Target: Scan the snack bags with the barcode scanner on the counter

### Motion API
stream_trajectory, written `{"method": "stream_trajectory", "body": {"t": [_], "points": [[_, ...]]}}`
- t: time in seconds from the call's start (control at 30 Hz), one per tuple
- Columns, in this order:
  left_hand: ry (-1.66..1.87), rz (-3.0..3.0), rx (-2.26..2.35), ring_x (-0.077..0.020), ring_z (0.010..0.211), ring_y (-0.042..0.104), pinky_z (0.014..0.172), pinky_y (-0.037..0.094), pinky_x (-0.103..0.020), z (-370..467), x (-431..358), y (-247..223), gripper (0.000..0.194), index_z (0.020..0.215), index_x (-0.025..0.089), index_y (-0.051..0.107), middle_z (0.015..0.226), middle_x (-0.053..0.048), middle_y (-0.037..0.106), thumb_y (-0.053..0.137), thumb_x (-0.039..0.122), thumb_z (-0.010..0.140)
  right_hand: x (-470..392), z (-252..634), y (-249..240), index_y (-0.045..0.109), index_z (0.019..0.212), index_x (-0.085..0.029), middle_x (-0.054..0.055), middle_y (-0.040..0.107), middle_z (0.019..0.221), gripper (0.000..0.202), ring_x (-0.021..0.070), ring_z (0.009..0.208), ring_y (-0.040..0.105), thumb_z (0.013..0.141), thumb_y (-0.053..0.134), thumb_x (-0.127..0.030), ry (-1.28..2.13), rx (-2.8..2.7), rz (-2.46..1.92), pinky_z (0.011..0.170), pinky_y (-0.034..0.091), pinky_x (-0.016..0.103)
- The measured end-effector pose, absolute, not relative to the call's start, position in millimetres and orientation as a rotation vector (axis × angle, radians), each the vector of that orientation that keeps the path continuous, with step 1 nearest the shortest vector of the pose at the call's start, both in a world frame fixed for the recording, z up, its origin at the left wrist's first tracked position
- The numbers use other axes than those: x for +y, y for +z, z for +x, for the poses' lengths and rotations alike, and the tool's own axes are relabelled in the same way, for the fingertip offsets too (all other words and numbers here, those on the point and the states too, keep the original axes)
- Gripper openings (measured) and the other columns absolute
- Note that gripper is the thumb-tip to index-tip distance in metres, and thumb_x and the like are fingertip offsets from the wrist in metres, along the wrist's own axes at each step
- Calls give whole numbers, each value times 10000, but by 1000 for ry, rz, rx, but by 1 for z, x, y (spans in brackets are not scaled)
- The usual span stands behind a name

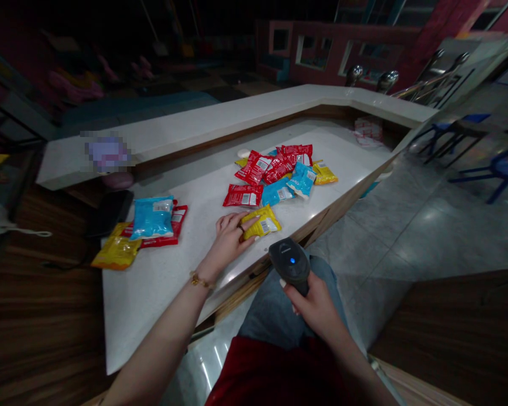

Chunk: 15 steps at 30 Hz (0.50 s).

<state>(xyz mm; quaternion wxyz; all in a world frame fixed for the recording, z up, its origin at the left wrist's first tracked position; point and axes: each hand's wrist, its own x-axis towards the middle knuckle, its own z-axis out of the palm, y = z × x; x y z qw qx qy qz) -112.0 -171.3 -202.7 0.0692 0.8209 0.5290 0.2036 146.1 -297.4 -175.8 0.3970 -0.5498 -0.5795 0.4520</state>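
My left hand (232, 231) is closed on the left end of a yellow snack bag (262, 223) that lies on the white counter (203, 270), its barcode facing up. In my right hand (311, 301) is a dark barcode scanner (290, 259) with a lit blue light, held over my lap beside the counter's front edge. Just beyond the yellow bag lies a loose heap of snack bags, among them a red bag (242, 195), a blue bag (302, 179) and another yellow bag (324, 172). To the left, a blue bag (153, 217) rests on red and yellow bags (117, 248).
A raised white ledge (220, 121) runs along the counter's far side. A black object (109, 213) stands at the counter's left end, and a red-and-white bundle (368, 131) lies at the far right. Blue chairs (506, 169) stand on the tiled floor to the right.
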Motion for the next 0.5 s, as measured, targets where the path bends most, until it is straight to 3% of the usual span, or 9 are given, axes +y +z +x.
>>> {"method": "stream_trajectory", "body": {"t": [0.5], "points": [[663,2457,1630,-346,1417,491,1257,310,-574,-112,-169,-202,554,1473,340,717,1582,-78,631,806,311,927,-299,147,-176,711,911,-228,5,650,569,209,275,651,743,929,671,-433,1108,-1509,-1377,566,591,292]]}}
